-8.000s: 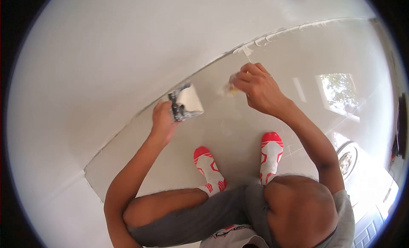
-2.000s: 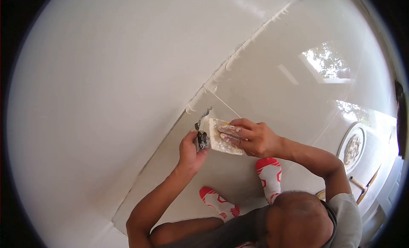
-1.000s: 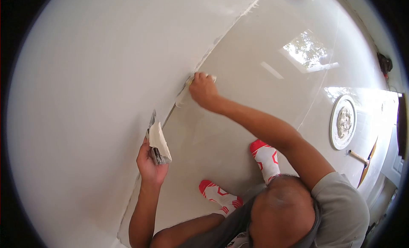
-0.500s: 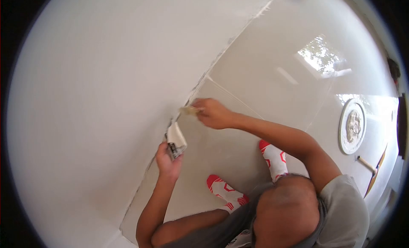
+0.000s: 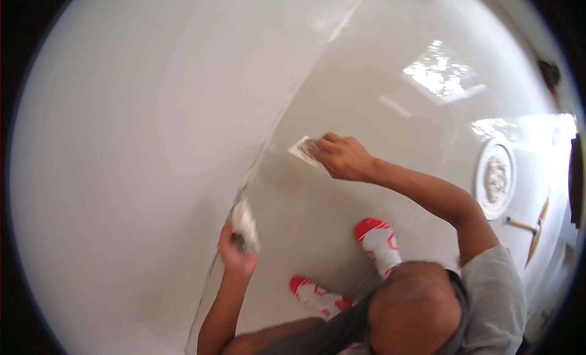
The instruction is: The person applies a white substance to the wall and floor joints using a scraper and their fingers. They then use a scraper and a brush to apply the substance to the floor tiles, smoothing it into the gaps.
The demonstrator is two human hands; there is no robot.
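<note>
My left hand (image 5: 237,252) is closed around a putty knife (image 5: 245,224), its broad part white with paste and dark near my fingers, blurred by motion. It is held close beside the joint (image 5: 268,138) where the white wall meets the tiled floor. Out over the floor, to the right of that joint, my right hand (image 5: 347,158) pinches a small flat scraper (image 5: 303,150). White paste covers the scraper's face, and its grip is hidden in my fingers.
Pale glossy tiles (image 5: 317,215) form the floor, and the white wall (image 5: 140,141) rises on the left. A round white tray (image 5: 482,196) with greyish paste lies to the right, near a hammer (image 5: 524,224). My socked feet (image 5: 377,242) are on the tiles.
My right hand has moved right, away from the joint, and the scraper's whitened face now shows. My left hand has shifted slightly down and turned its putty knife. The view has shifted a little.
</note>
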